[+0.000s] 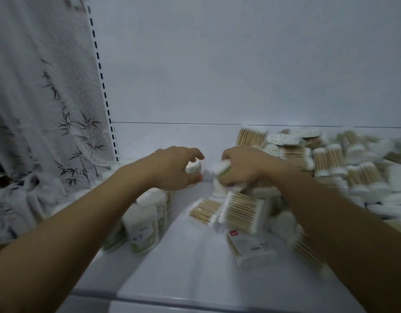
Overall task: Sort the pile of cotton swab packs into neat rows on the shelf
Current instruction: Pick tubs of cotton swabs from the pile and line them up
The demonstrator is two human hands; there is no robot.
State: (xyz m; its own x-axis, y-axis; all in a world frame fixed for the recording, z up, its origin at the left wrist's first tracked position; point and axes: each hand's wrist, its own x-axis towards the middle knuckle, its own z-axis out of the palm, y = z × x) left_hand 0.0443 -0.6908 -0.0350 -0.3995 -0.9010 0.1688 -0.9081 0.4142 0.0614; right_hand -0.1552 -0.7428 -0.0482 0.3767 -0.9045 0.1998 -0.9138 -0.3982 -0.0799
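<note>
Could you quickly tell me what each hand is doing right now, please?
Left hand: open, fingers arched around an upright pack; contact unclear.
Right hand: closed on a swab pack, blurred by motion.

Shelf (pixel 190 267): white, flat.

Row of packs (pixel 145 224): white oval tubs with green labels, standing upright and touching along the shelf's left edge, running front to back. The rearmost tub (pixel 193 169) stands near the back edge.

Pile (pixel 319 159): loose heap of clear packs of wooden-stick swabs with white tips. It fills the right side up to the back edge, the packs lying at mixed angles.

Two flat packs (pixel 240 213) lie at centre, beside the pile.

Red-labelled pack (pixel 251 247): lies flat nearer the front.

One green-labelled pack (pixel 223 168) is tilted, gripped in the right hand (pixel 242 168) above the shelf; detail is blurred.
</note>
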